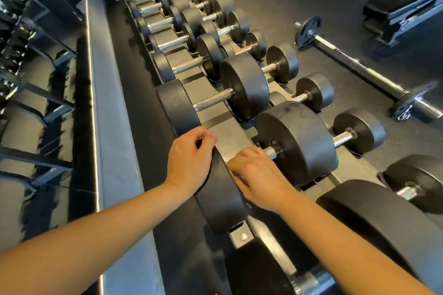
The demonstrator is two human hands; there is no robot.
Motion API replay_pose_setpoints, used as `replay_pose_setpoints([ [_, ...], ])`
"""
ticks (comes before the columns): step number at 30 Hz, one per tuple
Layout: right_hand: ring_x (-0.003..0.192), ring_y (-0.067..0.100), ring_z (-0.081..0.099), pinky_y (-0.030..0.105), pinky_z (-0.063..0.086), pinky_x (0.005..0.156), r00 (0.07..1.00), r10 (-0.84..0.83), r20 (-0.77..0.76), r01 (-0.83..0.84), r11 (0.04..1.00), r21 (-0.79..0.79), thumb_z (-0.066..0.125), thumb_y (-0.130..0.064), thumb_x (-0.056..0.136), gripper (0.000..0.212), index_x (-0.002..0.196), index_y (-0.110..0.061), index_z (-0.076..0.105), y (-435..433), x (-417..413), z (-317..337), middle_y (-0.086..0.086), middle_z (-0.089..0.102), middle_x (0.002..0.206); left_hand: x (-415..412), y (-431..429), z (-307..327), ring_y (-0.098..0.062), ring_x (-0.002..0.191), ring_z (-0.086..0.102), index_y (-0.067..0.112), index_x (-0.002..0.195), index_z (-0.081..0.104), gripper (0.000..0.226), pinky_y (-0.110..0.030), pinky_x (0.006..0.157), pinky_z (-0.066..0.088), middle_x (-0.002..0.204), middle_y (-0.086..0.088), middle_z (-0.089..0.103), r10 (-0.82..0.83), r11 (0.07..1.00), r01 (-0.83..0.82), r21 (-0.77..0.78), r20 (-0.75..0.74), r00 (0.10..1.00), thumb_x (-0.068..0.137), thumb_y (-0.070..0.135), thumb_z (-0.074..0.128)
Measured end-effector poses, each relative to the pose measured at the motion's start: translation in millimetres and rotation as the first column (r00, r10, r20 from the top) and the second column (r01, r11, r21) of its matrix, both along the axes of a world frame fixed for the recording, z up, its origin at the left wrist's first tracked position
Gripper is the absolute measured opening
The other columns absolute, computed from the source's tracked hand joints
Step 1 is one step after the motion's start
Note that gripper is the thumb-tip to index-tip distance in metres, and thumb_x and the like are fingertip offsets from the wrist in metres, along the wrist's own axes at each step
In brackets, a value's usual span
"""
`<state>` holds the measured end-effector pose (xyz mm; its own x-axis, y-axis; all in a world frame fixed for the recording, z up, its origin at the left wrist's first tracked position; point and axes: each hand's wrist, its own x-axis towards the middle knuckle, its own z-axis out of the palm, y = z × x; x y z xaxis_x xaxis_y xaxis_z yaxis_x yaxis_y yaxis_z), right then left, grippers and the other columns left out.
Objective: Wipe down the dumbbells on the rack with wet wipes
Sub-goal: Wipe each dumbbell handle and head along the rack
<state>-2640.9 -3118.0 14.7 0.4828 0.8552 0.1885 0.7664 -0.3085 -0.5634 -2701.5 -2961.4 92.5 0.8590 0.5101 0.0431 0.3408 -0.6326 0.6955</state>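
A long rack holds rows of black dumbbells with chrome handles. Both my hands are on the big dumbbell nearest me. My left hand sits on top of its left head, fingers curled over the rim. My right hand lies over the handle, of which only a short knurled end shows beside the right head. A pale sliver under my right fingers looks like a wet wipe; most of it is hidden.
More dumbbells run away from me in two rows, and a larger one lies at lower right. A barbell lies on the dark floor to the right, with a bench behind it. A grey ledge and a mirror line the left.
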Motion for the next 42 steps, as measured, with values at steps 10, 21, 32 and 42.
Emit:
replay_pose_setpoints([
  [10, 0.071, 0.012, 0.066, 0.029, 0.056, 0.071, -0.053, -0.343, -0.938, 0.629, 0.718, -0.298, 0.067, -0.014, 0.097, 0.010, 0.095, -0.006, 0.073, -0.9, -23.3, -36.3, 0.007, 0.072, 0.082, -1.7, 2.0, -1.1, -0.011, 0.087, 0.066, 0.019, 0.091, 0.074, 0.023, -0.024, 0.079, 0.052, 0.083, 0.007, 0.071, -0.014, 1.000, 0.014, -0.012, 0.003, 1.000, 0.102, 0.028, 0.056],
  [21, 0.041, 0.011, 0.053, 0.017, 0.046, 0.038, -0.655, 0.043, -0.754, 0.600, 0.635, -0.486, 0.040, 0.006, 0.102, 0.021, 0.104, 0.001, 0.059, 2.4, -1.4, -16.7, 0.013, 0.057, 0.071, -1.9, 3.5, -3.2, -0.007, 0.090, 0.066, 0.023, 0.094, 0.075, 0.019, -0.018, 0.079, 0.049, 0.086, 0.012, 0.071, -0.023, 1.000, 0.023, -0.009, -0.001, 1.000, 0.101, 0.027, 0.058],
  [32, 0.045, 0.009, 0.044, 0.020, 0.035, 0.044, -0.334, -0.309, -0.891, 0.549, 0.705, -0.450, 0.048, -0.004, 0.102, 0.017, 0.093, -0.005, 0.063, 14.2, -35.9, 16.5, 0.004, 0.053, 0.060, -1.6, 3.3, -3.6, 0.000, 0.088, 0.064, 0.022, 0.096, 0.075, 0.016, -0.016, 0.076, 0.047, 0.084, 0.015, 0.070, -0.051, 0.997, 0.051, 0.054, -0.002, 0.999, 0.100, 0.026, 0.060],
  [42, 0.061, 0.014, 0.052, 0.023, 0.045, 0.048, -0.548, -0.113, -0.829, 0.790, 0.257, -0.557, 0.041, -0.014, 0.106, 0.023, 0.098, 0.000, 0.058, 13.3, 1.1, 10.6, 0.009, 0.058, 0.081, -1.8, 4.2, -5.3, 0.005, 0.090, 0.061, 0.023, 0.094, 0.073, 0.016, -0.007, 0.068, 0.041, 0.084, 0.014, 0.069, -0.056, 0.997, 0.056, 0.052, 0.003, 0.998, 0.101, 0.027, 0.060],
])
